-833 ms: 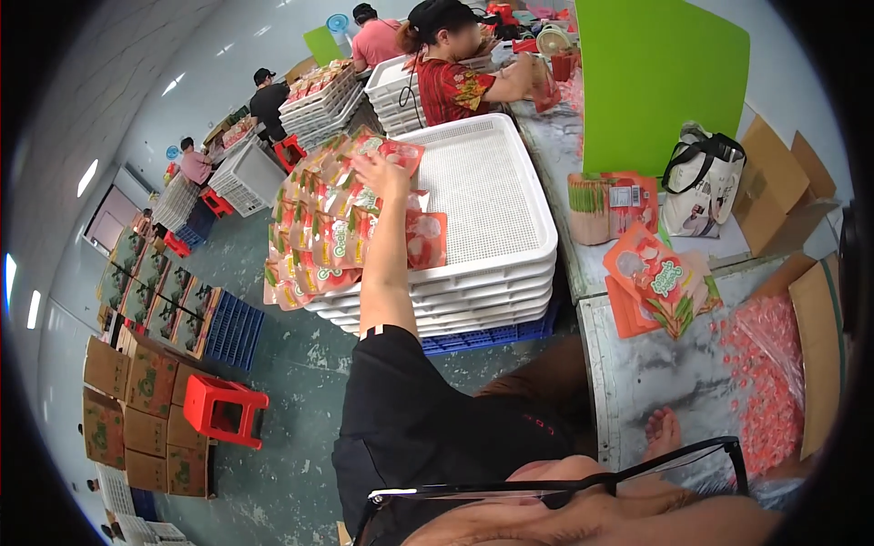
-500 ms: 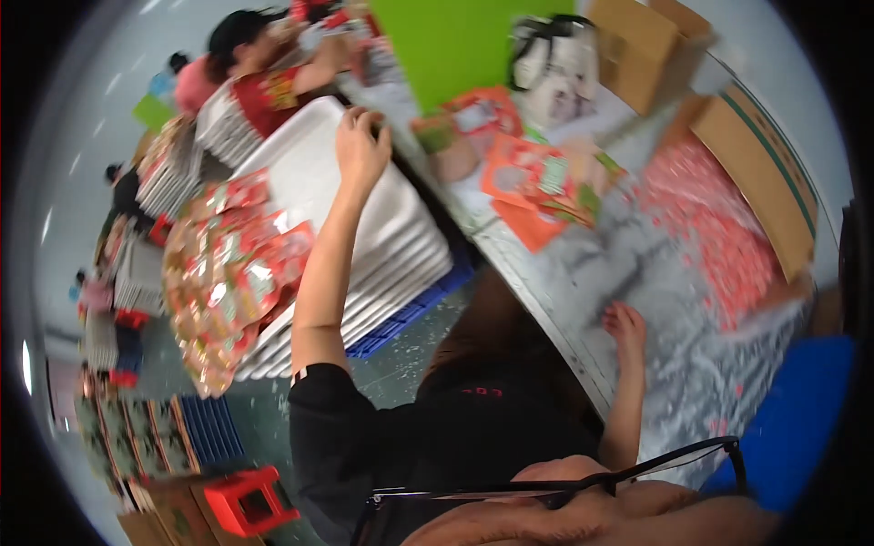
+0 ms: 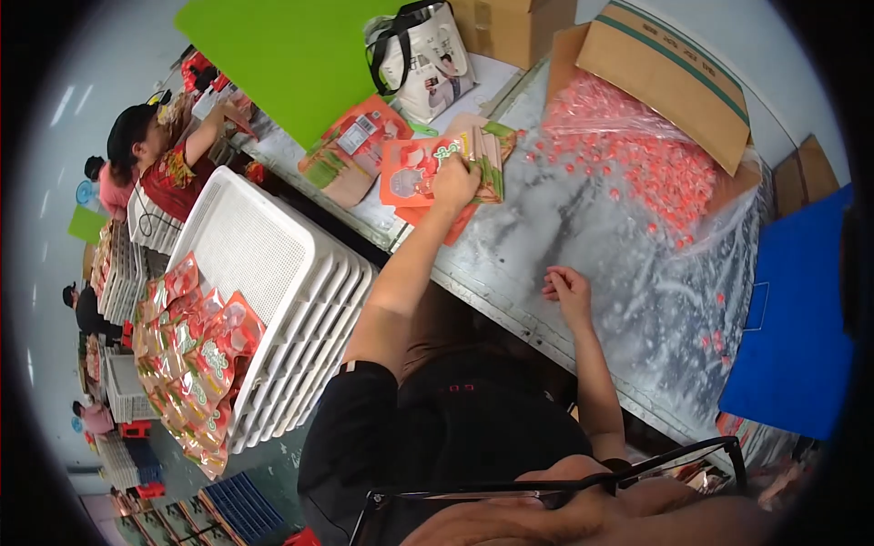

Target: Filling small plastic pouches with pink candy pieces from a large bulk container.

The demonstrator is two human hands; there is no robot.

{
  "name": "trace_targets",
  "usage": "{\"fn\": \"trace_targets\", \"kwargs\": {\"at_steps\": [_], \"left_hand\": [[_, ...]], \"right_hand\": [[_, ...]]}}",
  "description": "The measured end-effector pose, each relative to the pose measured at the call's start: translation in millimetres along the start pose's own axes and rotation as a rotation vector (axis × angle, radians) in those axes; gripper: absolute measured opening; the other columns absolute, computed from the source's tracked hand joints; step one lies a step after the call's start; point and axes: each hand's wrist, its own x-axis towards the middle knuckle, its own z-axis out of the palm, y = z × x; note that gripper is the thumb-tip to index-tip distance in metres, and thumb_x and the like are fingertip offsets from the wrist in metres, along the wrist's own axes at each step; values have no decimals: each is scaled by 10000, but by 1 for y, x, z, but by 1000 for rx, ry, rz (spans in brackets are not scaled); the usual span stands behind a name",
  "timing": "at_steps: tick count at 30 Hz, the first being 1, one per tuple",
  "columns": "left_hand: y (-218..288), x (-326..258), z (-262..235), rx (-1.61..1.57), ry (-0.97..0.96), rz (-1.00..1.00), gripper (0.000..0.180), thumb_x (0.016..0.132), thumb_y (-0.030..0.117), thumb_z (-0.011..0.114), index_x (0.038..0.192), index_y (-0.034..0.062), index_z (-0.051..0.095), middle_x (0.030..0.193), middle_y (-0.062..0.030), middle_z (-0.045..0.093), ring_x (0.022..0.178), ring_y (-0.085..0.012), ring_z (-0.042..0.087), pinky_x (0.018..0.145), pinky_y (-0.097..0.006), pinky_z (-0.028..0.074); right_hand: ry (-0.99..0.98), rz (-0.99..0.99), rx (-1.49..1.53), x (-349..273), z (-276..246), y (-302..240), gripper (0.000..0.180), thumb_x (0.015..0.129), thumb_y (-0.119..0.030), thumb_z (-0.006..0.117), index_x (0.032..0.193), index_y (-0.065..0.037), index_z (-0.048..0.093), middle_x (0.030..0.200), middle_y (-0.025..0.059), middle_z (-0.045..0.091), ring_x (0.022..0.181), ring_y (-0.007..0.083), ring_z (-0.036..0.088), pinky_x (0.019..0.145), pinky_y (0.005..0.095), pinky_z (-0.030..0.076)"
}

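Fingers of the left hand [image 3: 455, 185] are touching a red pouch [image 3: 406, 171] lying beneath them on the bench [image 3: 510, 246] (whether gripping, I cannot tell); the right hand [image 3: 571, 293] is curling loosely, empty. The pouch is looking light, floppy, slippery, its edge probably offering the surest hold.

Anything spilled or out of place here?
Loose pink pieces spread from the open cardboard box onto the table, with a few strays near the blue panel: spill-like, though perhaps deliberate. Also, printed pouches overhang the top white tray, so that pile looks askew.
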Motion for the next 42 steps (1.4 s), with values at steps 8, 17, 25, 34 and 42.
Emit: {"fn": "trace_targets", "kwargs": {"at_steps": [8,17,25,34,42], "left_hand": [[27,-37,-46,-124,-5,141,309,837,294,721,766,4,641,701,-218,667,711,-405,674,675,-476,522],[42,-135,-57,-603,-699,25,252,852,146,746,681,55,585,637,-14,610,537,-67,532,497,-237,408],[62,-170,-57,-666,-549,25,163,844,9,651,686,18,610,597,-12,596,476,-60,488,434,-251,363],[97,-188,-67,-207,-448,702,171,783,82,732,711,-9,605,695,-162,608,599,-308,608,550,-360,465],[94,-144,-83,-346,-1503,396,1198,660,287,886,1569,71,137,1458,-195,407,1221,-244,524,1041,-362,420]], "right_hand": [[205,-453,-413,-2,22,-41,224,913,-32,611,1133,-19,649,1081,108,656,935,231,652,802,362,546],[136,-1180,-916,-19,55,-89,456,731,-71,745,1177,-49,651,1150,100,612,1115,283,583,1024,434,438],[-279,-1000,-805,-49,48,-101,310,736,-224,789,962,-38,688,1013,121,626,1011,316,593,912,422,472],[-797,-630,-1024,-45,46,-82,588,866,-515,628,1195,-28,638,1188,190,650,1191,349,562,1049,424,420],[-827,-448,-718,-57,19,-148,474,989,-474,478,1037,-43,670,980,151,693,996,315,636,913,425,461]]}}
